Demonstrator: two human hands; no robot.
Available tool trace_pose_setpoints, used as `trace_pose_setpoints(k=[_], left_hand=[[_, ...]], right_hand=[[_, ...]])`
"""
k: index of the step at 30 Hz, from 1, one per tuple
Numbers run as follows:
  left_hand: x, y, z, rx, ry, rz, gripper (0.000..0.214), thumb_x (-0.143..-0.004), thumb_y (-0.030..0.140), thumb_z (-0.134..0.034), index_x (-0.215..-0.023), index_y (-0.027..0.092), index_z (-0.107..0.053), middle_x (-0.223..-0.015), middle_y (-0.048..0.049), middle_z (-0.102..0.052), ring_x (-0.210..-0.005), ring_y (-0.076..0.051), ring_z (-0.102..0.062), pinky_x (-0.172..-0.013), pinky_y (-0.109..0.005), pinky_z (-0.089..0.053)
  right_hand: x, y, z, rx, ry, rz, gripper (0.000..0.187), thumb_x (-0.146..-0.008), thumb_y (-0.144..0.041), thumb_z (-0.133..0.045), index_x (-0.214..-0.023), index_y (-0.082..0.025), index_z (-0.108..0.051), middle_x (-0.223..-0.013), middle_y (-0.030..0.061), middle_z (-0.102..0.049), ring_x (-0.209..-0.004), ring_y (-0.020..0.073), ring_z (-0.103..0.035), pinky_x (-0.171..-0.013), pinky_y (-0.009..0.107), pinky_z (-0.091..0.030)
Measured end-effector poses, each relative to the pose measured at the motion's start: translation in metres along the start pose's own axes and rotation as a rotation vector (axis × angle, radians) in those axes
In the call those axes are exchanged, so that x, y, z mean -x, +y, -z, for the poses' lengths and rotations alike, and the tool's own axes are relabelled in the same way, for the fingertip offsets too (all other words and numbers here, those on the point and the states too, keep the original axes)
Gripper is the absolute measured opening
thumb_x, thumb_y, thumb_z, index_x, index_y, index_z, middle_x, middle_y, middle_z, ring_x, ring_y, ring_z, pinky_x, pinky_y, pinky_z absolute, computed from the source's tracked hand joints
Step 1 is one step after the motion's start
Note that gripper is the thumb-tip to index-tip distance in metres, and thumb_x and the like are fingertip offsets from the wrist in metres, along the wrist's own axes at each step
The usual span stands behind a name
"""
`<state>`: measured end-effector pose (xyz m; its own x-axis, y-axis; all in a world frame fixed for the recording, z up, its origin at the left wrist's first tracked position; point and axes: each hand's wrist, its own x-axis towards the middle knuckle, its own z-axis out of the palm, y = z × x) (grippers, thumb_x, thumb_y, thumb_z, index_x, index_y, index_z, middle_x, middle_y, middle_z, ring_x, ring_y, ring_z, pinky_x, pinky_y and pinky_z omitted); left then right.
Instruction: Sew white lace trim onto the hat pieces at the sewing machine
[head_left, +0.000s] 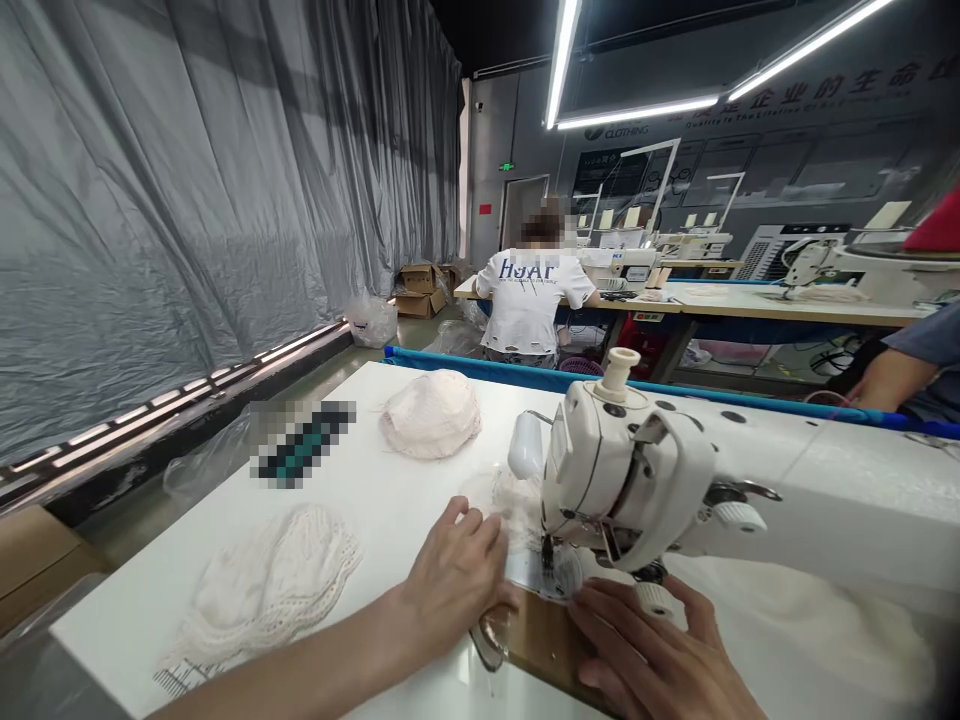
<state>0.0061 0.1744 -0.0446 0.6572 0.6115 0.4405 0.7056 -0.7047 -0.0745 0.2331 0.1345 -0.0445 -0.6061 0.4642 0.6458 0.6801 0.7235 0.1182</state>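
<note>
My left hand (455,575) lies flat, fingers stretched out, on thin white fabric (504,503) just left of the needle of a white sewing machine (645,480). My right hand (660,660) rests open and flat on the table under the machine's arm, right of the round metal needle plate (544,575). A brown wooden inset (540,635) lies between both hands. The needle area is partly hidden by the machine head.
Two white knitted pieces lie on the white table (225,560): one at the front left (266,590), one further back (431,415). A seated person in a white T-shirt (529,300) works at a far table. Another person's arm (892,380) shows at right. Grey curtain left.
</note>
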Motion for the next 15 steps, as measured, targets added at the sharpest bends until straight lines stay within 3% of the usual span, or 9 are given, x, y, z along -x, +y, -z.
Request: trace_pose_setpoints(k=[4, 7, 10, 12, 15], left_hand=[[0.015, 0.015, 0.020, 0.114, -0.062, -0.009, 0.040, -0.087, 0.046, -0.054, -0.063, 0.014, -0.051, -0.064, -0.0001, -0.052, -0.061, -0.014, -0.049, -0.066, -0.031, -0.037], [0.032, 0.018, 0.043, 0.172, -0.040, -0.039, 0.030, -0.087, 0.042, -0.055, -0.076, 0.014, -0.057, -0.072, 0.0001, -0.057, -0.067, -0.014, -0.052, -0.070, -0.030, -0.038], [0.056, 0.020, 0.054, 0.155, 0.025, -0.044, 0.042, -0.083, 0.053, -0.054, -0.095, 0.013, -0.057, -0.092, -0.0050, -0.062, -0.082, -0.017, -0.056, -0.078, -0.032, -0.041], [0.076, 0.027, 0.054, 0.094, 0.110, -0.061, 0.051, -0.084, 0.060, -0.048, -0.097, 0.011, -0.057, -0.093, -0.0087, -0.063, -0.077, -0.018, -0.055, -0.072, -0.033, -0.043], [0.105, 0.048, 0.048, -0.095, 0.211, -0.115, 0.028, -0.090, 0.038, -0.051, -0.089, 0.011, -0.059, -0.089, -0.0097, -0.065, -0.071, -0.017, -0.055, -0.068, -0.032, -0.043]], right_hand=[[-0.005, -0.014, 0.005, -0.087, 0.036, -0.020, 0.029, -0.098, -0.021, -0.038, -0.085, -0.020, -0.064, -0.075, -0.0005, -0.071, -0.067, 0.0125, -0.063, -0.079, 0.034, -0.036], [-0.011, -0.027, 0.013, -0.154, 0.008, 0.036, 0.032, -0.097, -0.020, -0.040, -0.071, -0.019, -0.059, -0.062, -0.0022, -0.062, -0.058, 0.0123, -0.056, -0.075, 0.034, -0.037], [-0.022, -0.039, 0.025, -0.168, -0.053, 0.095, 0.043, -0.099, -0.026, -0.034, -0.060, -0.020, -0.052, -0.055, -0.0022, -0.055, -0.052, 0.0130, -0.051, -0.072, 0.034, -0.038], [-0.028, -0.051, 0.032, -0.124, -0.072, 0.164, 0.043, -0.099, -0.035, -0.031, -0.069, -0.020, -0.058, -0.066, 0.0012, -0.064, -0.063, 0.0159, -0.058, -0.074, 0.034, -0.040], [-0.023, -0.078, 0.030, 0.008, -0.098, 0.293, 0.038, -0.097, -0.043, -0.033, -0.101, -0.018, -0.062, -0.101, 0.0047, -0.071, -0.092, 0.0191, -0.063, -0.083, 0.034, -0.039]])
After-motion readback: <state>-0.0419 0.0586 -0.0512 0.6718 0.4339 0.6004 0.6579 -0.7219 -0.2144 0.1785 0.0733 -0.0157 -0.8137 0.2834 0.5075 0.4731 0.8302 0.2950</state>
